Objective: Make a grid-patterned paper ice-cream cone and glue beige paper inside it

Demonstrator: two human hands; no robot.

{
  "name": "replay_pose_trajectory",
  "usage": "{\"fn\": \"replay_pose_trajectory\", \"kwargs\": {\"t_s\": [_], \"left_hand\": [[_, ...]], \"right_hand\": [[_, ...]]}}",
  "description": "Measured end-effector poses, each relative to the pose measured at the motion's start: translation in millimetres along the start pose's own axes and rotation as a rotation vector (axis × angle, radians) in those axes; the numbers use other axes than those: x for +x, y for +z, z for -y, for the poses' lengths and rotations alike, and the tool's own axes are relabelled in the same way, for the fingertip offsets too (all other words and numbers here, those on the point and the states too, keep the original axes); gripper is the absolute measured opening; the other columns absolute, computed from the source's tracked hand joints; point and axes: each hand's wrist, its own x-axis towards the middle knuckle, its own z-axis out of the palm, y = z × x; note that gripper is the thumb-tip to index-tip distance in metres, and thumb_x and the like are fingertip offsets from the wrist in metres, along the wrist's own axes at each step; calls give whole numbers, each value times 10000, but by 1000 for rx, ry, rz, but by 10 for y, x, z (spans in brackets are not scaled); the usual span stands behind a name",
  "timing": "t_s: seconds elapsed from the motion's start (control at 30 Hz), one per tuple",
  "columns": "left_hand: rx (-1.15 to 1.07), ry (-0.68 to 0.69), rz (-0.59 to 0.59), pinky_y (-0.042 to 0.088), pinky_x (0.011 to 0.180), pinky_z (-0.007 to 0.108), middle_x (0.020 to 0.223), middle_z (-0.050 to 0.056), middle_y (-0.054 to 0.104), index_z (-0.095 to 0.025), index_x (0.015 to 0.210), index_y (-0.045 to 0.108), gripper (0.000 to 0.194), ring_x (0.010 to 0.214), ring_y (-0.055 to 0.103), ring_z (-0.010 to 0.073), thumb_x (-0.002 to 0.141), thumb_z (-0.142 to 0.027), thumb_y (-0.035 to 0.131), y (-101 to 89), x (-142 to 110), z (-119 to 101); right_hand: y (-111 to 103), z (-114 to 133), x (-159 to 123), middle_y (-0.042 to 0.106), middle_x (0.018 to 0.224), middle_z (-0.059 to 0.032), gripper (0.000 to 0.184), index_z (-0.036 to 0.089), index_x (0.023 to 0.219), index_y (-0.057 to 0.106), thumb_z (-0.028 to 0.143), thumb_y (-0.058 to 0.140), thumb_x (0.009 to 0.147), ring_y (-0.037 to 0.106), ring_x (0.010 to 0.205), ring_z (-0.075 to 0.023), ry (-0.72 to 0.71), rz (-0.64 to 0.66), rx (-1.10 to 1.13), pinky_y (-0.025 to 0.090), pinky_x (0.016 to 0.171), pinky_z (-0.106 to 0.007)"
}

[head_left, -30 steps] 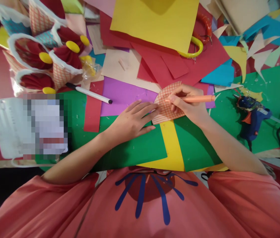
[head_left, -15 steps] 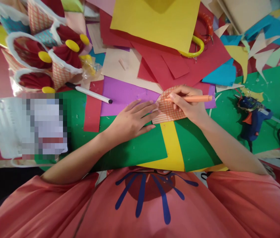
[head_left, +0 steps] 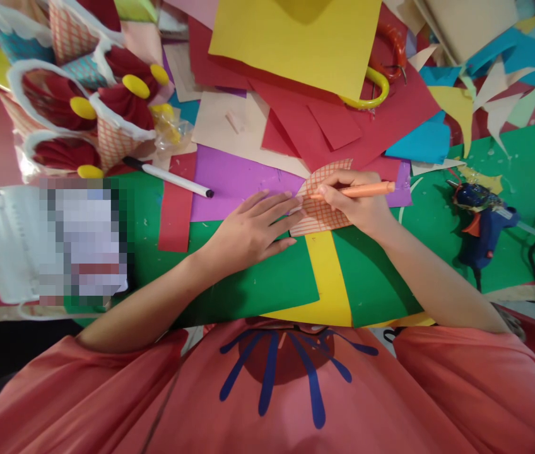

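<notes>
My right hand [head_left: 359, 198] is closed round an orange marker [head_left: 372, 190], whose tip points left onto a fan-shaped piece of beige paper [head_left: 327, 217]. Orange crossing lines cover much of that paper; toward its lower left edge mostly single-direction stripes show. My left hand [head_left: 258, 227] lies flat with fingers stretched out, the fingertips resting on the paper's left edge. Beneath are a purple sheet [head_left: 234, 183], a green sheet [head_left: 258, 277] and a yellow strip [head_left: 331, 271]. A white marker with black ends [head_left: 177, 180] lies left of my left hand.
Decorated paper cones [head_left: 118, 135] with red filling stand at the upper left. A blue glue gun [head_left: 478, 233] lies at right with its cord. Yellow-handled scissors [head_left: 376, 91] sit partly under a yellow sheet [head_left: 296, 44]. Coloured scraps cover the back; a partly blurred phone [head_left: 92, 246] lies left.
My right hand and the orange marker have shifted left across the patterned paper, the tip now close to my left fingertips. My left hand stays in place.
</notes>
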Motion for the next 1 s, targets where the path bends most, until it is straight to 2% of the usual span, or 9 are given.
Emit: {"fn": "replay_pose_trajectory", "kwargs": {"t_s": [0.07,0.3,0.57,0.67,0.8,1.0], "left_hand": [[-2,-3,1,406,1124,484,1395,118,562,-183,1307,571,436,1326,501,268,979,-421,411,3,-1,-1],[4,11,-8,410,1119,481,1387,123,569,-170,1301,572,439,1321,505,270,980,-420,407,10,-6,5],[38,27,-32,427,1104,481,1370,131,582,-162,1300,571,436,1312,517,271,980,-409,410,17,-10,4],[26,12,-24,393,1127,503,1386,126,569,-179,1313,561,428,1336,494,268,982,-403,409,27,-14,4],[36,-9,-16,345,1151,538,1416,130,539,-183,1349,527,435,1373,450,276,983,-388,414,43,-17,16],[64,-5,-26,362,1142,523,1446,138,503,-181,1374,501,455,1380,440,283,977,-392,430,42,-22,20]], "right_hand": [[-5,-3,-1,684,712,-12,244,166,724,669,361,624,864,610,653,-116,15,11,17,457,593,-242],[14,6,-1,679,757,-10,222,171,765,670,351,600,875,602,688,-111,-36,-21,1,452,629,-242],[-24,13,17,555,552,24,256,163,591,593,287,615,814,472,533,-88,36,68,35,332,485,-236],[-22,31,-1,559,568,16,270,172,600,580,317,601,827,489,541,-94,44,-15,83,354,488,-237],[-7,89,-62,559,599,13,282,189,648,579,369,576,864,502,565,-104,18,-129,20,388,513,-247],[13,75,-68,610,636,14,222,180,706,620,330,594,867,561,612,-104,-14,-15,11,417,552,-235]]}}
